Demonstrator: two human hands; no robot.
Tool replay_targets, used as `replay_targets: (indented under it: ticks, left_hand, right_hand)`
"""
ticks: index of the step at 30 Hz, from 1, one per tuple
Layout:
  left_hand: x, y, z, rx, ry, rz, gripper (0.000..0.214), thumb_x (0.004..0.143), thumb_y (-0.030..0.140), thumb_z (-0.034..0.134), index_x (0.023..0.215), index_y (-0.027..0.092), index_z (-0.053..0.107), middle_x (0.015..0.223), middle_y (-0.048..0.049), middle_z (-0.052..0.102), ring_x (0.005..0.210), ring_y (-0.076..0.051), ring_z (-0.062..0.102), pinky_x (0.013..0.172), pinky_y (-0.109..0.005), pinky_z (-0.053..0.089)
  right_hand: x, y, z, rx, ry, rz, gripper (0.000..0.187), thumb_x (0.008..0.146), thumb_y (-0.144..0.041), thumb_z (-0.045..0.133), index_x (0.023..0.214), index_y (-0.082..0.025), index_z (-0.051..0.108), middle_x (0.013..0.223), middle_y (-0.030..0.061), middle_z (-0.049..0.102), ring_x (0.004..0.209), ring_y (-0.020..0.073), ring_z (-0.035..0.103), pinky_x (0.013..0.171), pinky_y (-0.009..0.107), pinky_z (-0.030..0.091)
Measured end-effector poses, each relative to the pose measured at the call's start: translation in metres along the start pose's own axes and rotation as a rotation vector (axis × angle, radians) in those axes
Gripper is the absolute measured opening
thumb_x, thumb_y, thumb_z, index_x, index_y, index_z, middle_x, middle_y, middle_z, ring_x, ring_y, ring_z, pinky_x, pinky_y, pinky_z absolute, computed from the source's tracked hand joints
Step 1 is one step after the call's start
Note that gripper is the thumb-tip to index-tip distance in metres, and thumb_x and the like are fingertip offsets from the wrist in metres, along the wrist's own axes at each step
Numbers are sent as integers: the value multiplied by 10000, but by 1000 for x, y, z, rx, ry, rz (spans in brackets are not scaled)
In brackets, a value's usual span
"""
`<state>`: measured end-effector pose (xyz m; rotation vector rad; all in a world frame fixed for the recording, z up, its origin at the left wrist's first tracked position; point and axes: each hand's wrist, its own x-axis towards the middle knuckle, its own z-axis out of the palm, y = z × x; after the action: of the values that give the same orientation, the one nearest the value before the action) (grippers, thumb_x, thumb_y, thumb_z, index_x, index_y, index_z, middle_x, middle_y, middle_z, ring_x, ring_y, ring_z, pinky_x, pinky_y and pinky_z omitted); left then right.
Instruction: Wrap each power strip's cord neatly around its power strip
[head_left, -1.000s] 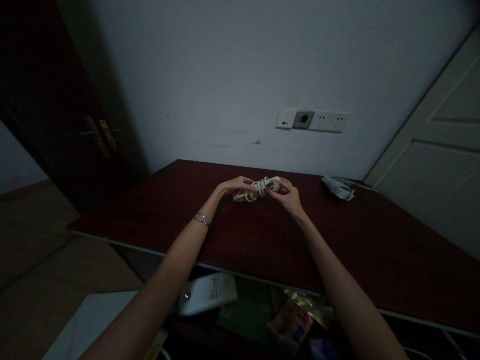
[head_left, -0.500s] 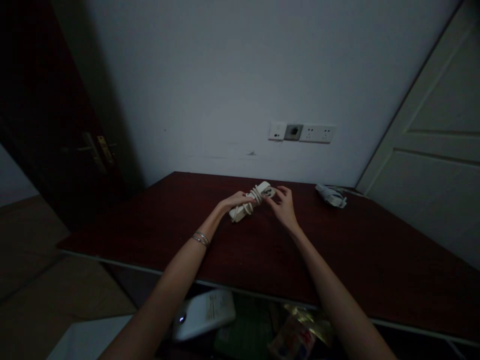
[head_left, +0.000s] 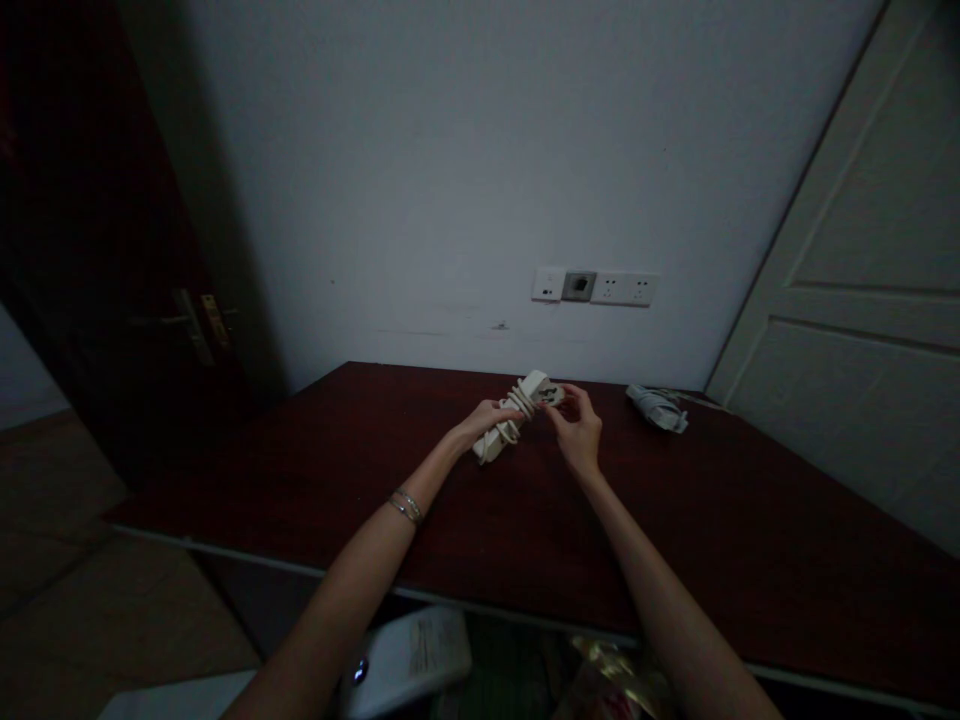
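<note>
A white power strip (head_left: pixel 492 443) with its cord wound around it is held tilted over the dark red tabletop. My left hand (head_left: pixel 480 424) is closed around its middle, thumb lying across the cord. At the strip's upper right end, my right hand (head_left: pixel 577 424) pinches the plug (head_left: pixel 553 393) between thumb and fingers. The plug's prongs face toward the strip. Whether the strip rests on the table or hangs just above it, I cannot tell.
On the right of the tabletop (head_left: pixel 735 500) lies a bundled grey cord (head_left: pixel 658 408). Wall sockets (head_left: pixel 624 289) sit above the back edge. Below the front edge are a white device (head_left: pixel 420 655) and a shiny gold wrapper (head_left: pixel 611 665). Doors (head_left: pixel 862 300) flank the table.
My right hand has drawn the plug slightly away from the strip's end, to the right. My left hand keeps its hold. The whole view has shifted a little.
</note>
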<state>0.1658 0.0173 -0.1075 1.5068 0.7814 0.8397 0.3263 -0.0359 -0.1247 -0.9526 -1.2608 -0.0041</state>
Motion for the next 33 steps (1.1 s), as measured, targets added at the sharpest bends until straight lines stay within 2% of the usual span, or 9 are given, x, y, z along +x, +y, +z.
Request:
replay_targets:
  ticks: [4,7,9,15,18,20,23,26,33]
  left_hand:
    - [1,0,10,63,56,91,288,627,171,688,900,94,641,732,-31,653,581,-101,573,569,-206,454]
    - [2,-3,17,123,111,145,360,606,163,709,954,101,643,805,-50,671,661,-120,602,623,-213,468]
    - [3,-5,20,168,162,180,412,595,177,722,993,111,638,863,-61,676,733,-140,616,674,-229,476]
    - [1,-5,17,437,303,337,449,612,248,717,1033,118,630,945,-82,680,828,-183,625,740,-268,478]
    - [1,-3,12,442,304,321,460,619,256,713,1047,111,625,942,-86,682,820,-182,630,724,-260,482]
    - [2,-2,8,441,294,317,466,618,253,714,1052,111,622,941,-86,682,813,-179,630,709,-252,482]
    - [2,0,4,418,276,327,468,614,237,716,1053,110,619,949,-88,680,806,-173,627,700,-241,478]
    - [-1,4,2,374,247,351,510,601,221,723,1080,96,603,979,-97,671,827,-169,618,726,-236,470]
    - [-9,13,4,383,238,401,521,593,177,711,1096,97,598,983,-74,663,834,-156,600,738,-228,463]
  right_hand:
    - [1,-3,-1,-104,24,-110,452,771,-387,618,1165,-165,604,1029,107,667,895,219,622,848,372,474]
    - [3,-2,0,-143,59,-82,505,786,-391,599,1221,-135,580,1035,131,663,902,228,621,850,371,470]
    - [3,-2,0,-141,33,-66,525,796,-392,586,1251,-132,558,1033,134,655,920,232,612,859,374,463]
    - [5,-7,-6,-140,-213,-85,587,852,-376,501,1398,-206,367,1137,109,573,1034,225,538,931,402,407]
    - [6,-9,-9,-135,-331,-55,573,892,-389,413,1429,-228,294,1172,99,528,1069,217,510,948,409,389]
    - [7,-9,-10,-131,-362,-49,531,914,-388,359,1417,-224,322,1155,97,528,1055,208,515,938,396,394]
    - [9,-9,-9,-109,-350,-94,475,915,-388,372,1354,-213,425,1113,96,556,1005,201,539,909,376,411]
    - [11,-11,-8,-39,-268,-112,418,868,-394,489,1231,-193,538,1078,95,596,981,208,558,900,378,421]
    - [9,-24,-3,76,-134,13,340,768,-395,613,1025,-173,605,993,86,635,902,201,592,837,362,473]
